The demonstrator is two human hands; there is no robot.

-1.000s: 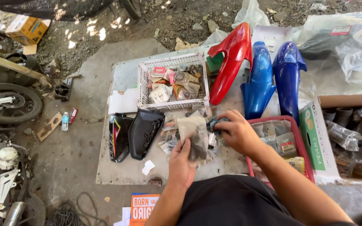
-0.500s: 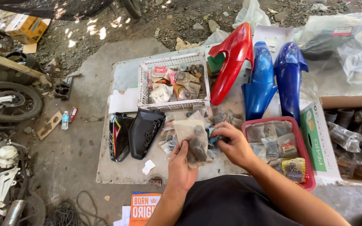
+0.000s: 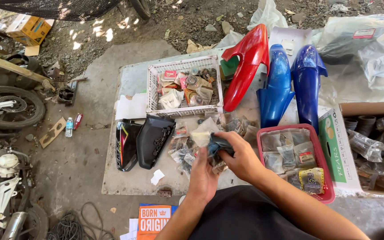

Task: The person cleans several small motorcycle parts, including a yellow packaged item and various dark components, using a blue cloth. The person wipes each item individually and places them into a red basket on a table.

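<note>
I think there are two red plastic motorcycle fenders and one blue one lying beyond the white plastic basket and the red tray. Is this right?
Not quite: the head view shows one red plastic fender and two blue ones. They do lie beyond the white plastic basket and the red tray.

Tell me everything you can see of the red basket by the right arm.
The red basket is a low rectangular tray, plastic by the look, with a raised rim. It lies flat on the board, just right of the right hand, between the blue fenders and the cardboard box. It holds clear bags of small parts and one yellow packet. The right forearm crosses close to its near left corner; whether they touch I cannot tell.
</note>
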